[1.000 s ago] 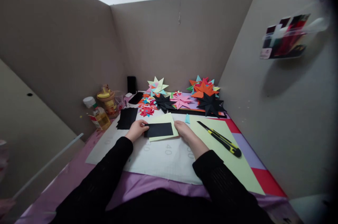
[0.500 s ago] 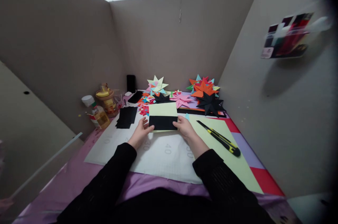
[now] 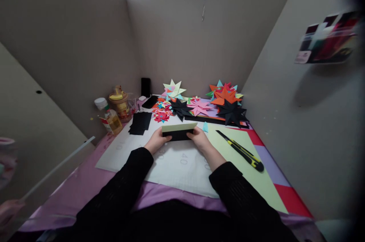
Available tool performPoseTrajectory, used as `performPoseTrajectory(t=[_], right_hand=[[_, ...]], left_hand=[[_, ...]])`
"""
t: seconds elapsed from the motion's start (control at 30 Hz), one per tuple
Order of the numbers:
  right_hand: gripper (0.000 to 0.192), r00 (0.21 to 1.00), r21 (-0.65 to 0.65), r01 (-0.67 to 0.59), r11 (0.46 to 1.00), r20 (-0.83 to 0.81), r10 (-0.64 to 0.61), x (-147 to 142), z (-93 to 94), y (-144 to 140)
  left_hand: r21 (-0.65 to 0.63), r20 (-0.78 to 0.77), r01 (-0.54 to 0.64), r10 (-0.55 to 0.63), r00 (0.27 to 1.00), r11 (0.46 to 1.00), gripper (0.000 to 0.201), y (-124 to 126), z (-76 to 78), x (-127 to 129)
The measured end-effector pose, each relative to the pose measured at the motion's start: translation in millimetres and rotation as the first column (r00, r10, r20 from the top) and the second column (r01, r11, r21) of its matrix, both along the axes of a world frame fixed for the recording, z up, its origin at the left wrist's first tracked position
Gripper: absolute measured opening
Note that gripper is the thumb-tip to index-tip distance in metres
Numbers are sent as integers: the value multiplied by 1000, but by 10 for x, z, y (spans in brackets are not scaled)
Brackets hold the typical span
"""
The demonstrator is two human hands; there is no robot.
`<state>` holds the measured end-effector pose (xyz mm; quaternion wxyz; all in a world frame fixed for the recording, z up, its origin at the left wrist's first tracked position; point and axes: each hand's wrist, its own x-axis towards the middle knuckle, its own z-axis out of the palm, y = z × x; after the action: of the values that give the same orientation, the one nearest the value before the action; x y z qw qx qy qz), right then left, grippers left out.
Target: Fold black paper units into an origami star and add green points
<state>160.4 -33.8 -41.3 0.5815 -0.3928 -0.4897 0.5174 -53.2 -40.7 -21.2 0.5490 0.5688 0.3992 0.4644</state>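
Between my two hands is a pair of paper pieces: a black paper rectangle point(image 3: 179, 136) in front and a pale green paper point(image 3: 179, 128) showing as a band above it. My left hand point(image 3: 157, 140) pinches the left end, thumb on the black face and fingers behind. At the right end, my right hand point(image 3: 199, 137) grips in the same way. The papers are held over the white numbered mat point(image 3: 171, 169). Whether the green sheet is folded or only tilted, I cannot tell.
A yellow-black utility knife point(image 3: 242, 151) lies on a pale green sheet point(image 3: 265, 185) at right. Black paper pieces point(image 3: 140, 122) sit at left, near a bottle point(image 3: 114, 122) and tub point(image 3: 119, 105). Folded paper stars point(image 3: 199, 107) fill the back. Grey panels point(image 3: 205, 44) enclose the table.
The green paper above the black piece now shows as a much narrower band. My left fingers have closed in around the left end. The whole view has shifted slightly.
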Motion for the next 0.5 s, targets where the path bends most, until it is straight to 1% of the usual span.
performPoseTrajectory(t=[0.17, 0.23, 0.33, 0.43, 0.5], right_hand=[[35, 999, -11, -33, 999, -7, 33, 8, 6, -3], [36, 999, -20, -37, 999, -13, 36, 16, 3, -5], [33, 1000, -36, -20, 999, -15, 20, 30, -18, -7], [31, 1000, -49, -6, 999, -12, 6, 36, -40, -7], [32, 1000, -55, -2, 999, -12, 1, 36, -48, -6]], left_hand=[[-8, -68, 4, -5, 998, 1000, 37, -9, 32, 1], [3, -84, 0, 1, 996, 1000, 34, -5, 8, -16], [25, -93, -19, 21, 995, 1000, 28, 10, -55, -42], [84, -104, -85, 93, 990, 993, 29, 16, -91, -65], [154, -105, -166, 183, 977, 974, 37, 8, -74, -82]])
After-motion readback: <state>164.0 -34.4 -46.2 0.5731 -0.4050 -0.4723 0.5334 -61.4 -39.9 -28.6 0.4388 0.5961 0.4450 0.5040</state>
